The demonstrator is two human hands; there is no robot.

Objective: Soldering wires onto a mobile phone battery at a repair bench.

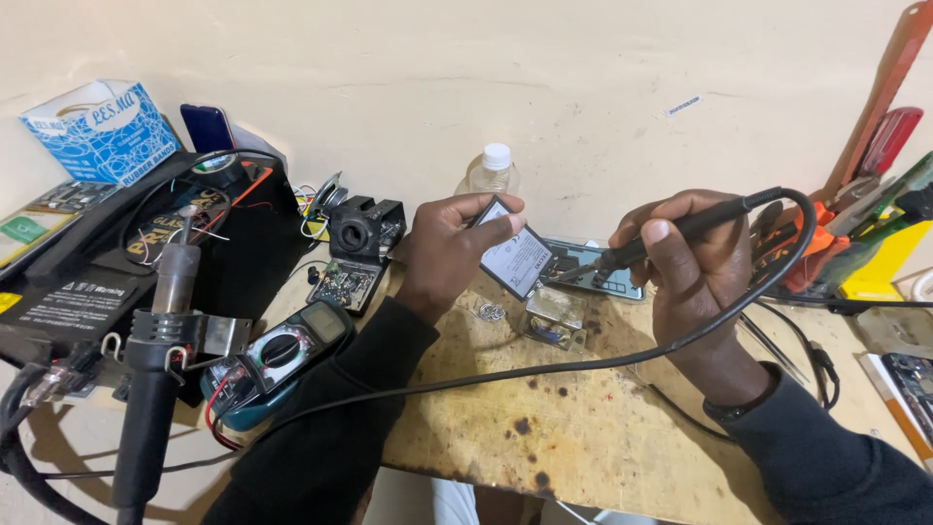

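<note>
Head view: battery (517, 259) between hands (449, 250)

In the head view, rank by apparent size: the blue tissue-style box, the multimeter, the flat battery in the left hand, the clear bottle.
1. Blue box
2. Multimeter, close to the box; it sits nearer the camera, so this order is unsure
3. Flat battery
4. Clear bottle, mostly hidden behind the left hand
</note>
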